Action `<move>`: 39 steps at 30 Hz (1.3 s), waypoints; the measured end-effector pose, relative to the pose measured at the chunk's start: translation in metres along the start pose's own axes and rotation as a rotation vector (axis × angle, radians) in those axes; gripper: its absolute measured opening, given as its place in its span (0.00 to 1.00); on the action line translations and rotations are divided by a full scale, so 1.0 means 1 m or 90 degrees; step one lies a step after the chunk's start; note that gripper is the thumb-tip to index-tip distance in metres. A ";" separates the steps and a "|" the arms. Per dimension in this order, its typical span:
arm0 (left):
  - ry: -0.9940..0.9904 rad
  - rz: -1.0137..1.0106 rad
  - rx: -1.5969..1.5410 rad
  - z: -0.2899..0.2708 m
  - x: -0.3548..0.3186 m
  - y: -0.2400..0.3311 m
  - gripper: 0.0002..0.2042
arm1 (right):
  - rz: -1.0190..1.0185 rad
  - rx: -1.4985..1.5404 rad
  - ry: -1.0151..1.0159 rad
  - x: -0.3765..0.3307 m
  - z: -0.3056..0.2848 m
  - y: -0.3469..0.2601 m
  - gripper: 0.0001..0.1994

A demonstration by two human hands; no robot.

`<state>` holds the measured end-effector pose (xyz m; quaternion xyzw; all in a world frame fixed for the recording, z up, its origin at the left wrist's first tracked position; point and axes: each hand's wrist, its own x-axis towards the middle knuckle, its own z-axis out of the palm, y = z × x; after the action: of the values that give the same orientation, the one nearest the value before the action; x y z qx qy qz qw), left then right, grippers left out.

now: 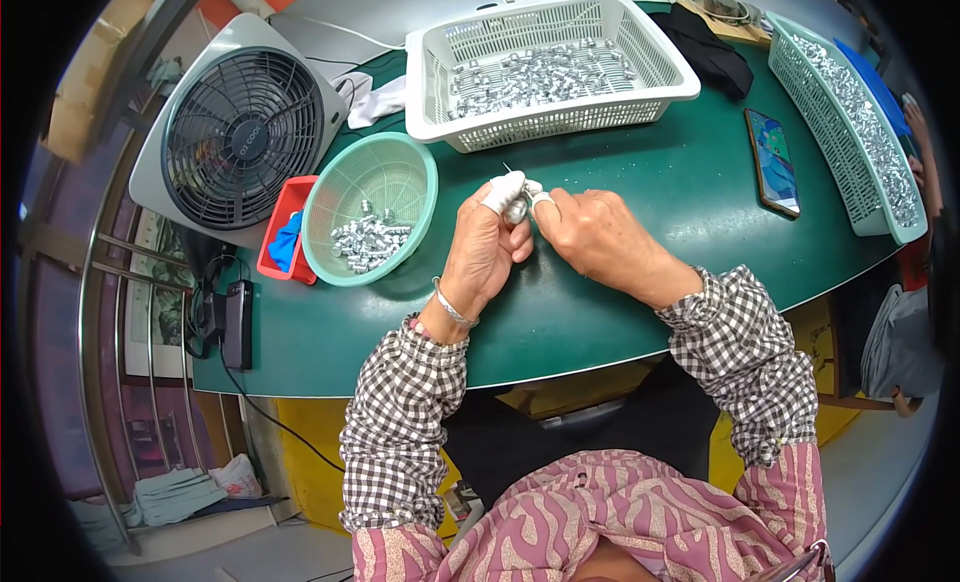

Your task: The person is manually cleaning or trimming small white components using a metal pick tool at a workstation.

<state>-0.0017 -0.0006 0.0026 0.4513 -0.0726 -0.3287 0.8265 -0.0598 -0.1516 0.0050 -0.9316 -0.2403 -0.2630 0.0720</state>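
My left hand (pixel 482 244) and my right hand (pixel 598 232) meet over the table, both with fingers closed. White coverings wrap some of the fingertips. Between the left thumb and fingers sits a small silver metal part (pixel 516 211). The right fingertips pinch close against it; what they grip is hidden. A thin pointed tip (pixel 508 168) sticks up past the left fingertips, and I cannot tell what it belongs to. Left of my hands, a round green mesh basket (pixel 427 182) holds loose silver metal parts (pixel 368 240). Beyond them stands a white plastic basket (pixel 560 119) with many similar parts.
A phone (pixel 772 164) lies on the green table (pixel 640 327) at right, near a long pale-green basket (pixel 815 132) full of metal parts. A box fan (pixel 245 132), a red bin (pixel 283 227) and a black power adapter (pixel 238 325) are at left. Dark cloth (pixel 705 52) lies behind.
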 end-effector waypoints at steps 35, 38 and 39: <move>-0.019 0.016 -0.047 0.002 0.004 0.001 0.13 | 0.302 0.848 -0.040 0.007 -0.002 0.018 0.08; -0.013 -0.053 -0.045 -0.004 0.005 0.003 0.13 | -0.011 0.146 0.070 0.001 0.009 0.016 0.08; -0.012 -0.036 -0.026 -0.003 0.004 0.003 0.13 | -0.024 0.111 0.068 0.002 0.009 0.016 0.08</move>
<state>0.0039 -0.0001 0.0030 0.4328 -0.0607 -0.3574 0.8254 -0.0469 -0.1622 -0.0017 -0.9019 -0.2755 -0.2917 0.1602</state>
